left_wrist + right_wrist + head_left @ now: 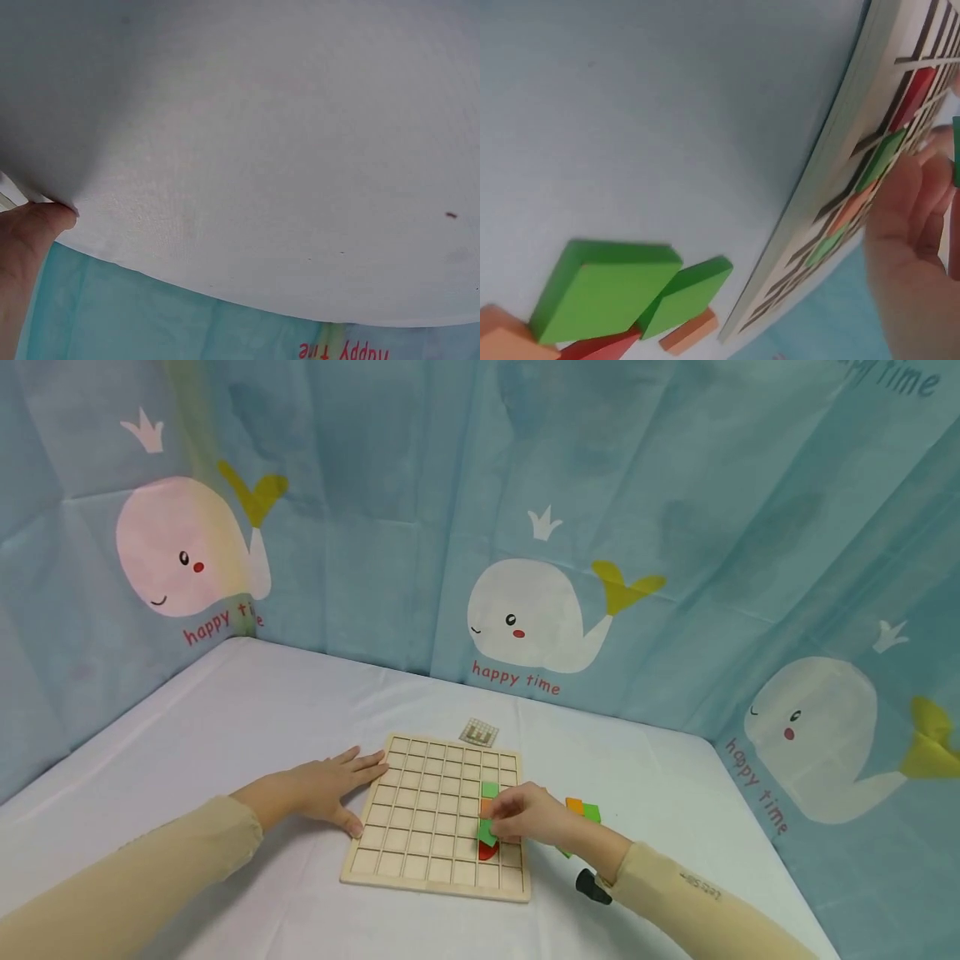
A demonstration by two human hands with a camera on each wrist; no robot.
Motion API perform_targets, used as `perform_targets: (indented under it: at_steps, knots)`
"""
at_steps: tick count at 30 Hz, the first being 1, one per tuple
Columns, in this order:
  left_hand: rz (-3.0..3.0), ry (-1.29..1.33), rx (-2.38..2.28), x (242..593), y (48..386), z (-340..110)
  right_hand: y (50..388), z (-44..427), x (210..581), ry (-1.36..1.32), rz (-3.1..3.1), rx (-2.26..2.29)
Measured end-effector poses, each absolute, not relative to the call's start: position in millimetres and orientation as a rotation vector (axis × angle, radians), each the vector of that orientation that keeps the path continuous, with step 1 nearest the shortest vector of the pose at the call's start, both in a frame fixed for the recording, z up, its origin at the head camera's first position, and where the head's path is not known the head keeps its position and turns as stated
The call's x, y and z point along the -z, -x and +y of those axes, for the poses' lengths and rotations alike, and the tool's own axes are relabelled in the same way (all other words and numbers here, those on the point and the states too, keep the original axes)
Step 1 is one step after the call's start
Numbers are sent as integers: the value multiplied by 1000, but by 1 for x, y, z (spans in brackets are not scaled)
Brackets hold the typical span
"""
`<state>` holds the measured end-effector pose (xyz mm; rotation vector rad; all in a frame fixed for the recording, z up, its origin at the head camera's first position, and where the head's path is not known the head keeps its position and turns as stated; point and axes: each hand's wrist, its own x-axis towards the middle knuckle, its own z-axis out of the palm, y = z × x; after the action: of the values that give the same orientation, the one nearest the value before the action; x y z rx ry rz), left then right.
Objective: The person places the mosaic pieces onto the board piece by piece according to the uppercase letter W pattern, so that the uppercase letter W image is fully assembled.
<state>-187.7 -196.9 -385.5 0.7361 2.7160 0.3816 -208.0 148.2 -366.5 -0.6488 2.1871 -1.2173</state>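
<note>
A square wooden grid board lies on the white table. My left hand rests at its left side with fingers spread, fingertips and thumb touching the edge. Over the right part of the board, my right hand pinches a small green block, cut off by the right wrist view's border. One column of the board holds a red block, a green block, an orange block and another green block. Part of this column is hidden by the right hand in the head view.
Loose blocks lie right of the board, among them a large green block, a green diamond-shaped block and a red block. A small patterned grid card lies behind the board. A black object is beside the right wrist.
</note>
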Motion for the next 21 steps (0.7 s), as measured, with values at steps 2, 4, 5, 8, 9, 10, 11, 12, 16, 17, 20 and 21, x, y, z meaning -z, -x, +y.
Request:
perform_targets:
  at_steps: [2, 4, 5, 8, 9, 10, 11, 12, 16, 17, 20, 21]
  knots:
    - [2719, -737, -381, 386, 188, -197, 207, 145, 366, 658, 2217, 1180]
    - [2715, -735, -382, 386, 188, -197, 207, 143, 366, 668, 2233, 1153]
    - [2714, -735, -382, 386, 188, -197, 207, 142, 366, 666, 2232, 1150]
    - [2715, -735, -381, 387, 188, -197, 207, 139, 367, 668, 2223, 1149]
    - [2715, -734, -380, 387, 188, -197, 207, 138, 368, 670, 2213, 1153]
    - [2715, -733, -379, 387, 188, -197, 207, 138, 368, 666, 2205, 1155]
    - [2715, -732, -380, 387, 188, -197, 208, 137, 369, 665, 2195, 1161]
    - [2717, -734, -376, 387, 188, -197, 208, 136, 370, 665, 2192, 1163]
    - [2717, -731, -375, 387, 189, -198, 210, 133, 372, 657, 2183, 1174]
    - [2717, -731, -375, 387, 189, -198, 210, 132, 373, 653, 2188, 1173]
    - [2713, -731, -379, 387, 189, -198, 210, 130, 373, 643, 2206, 1157]
    - [2711, -731, -381, 387, 189, -198, 210, 130, 373, 636, 2213, 1150]
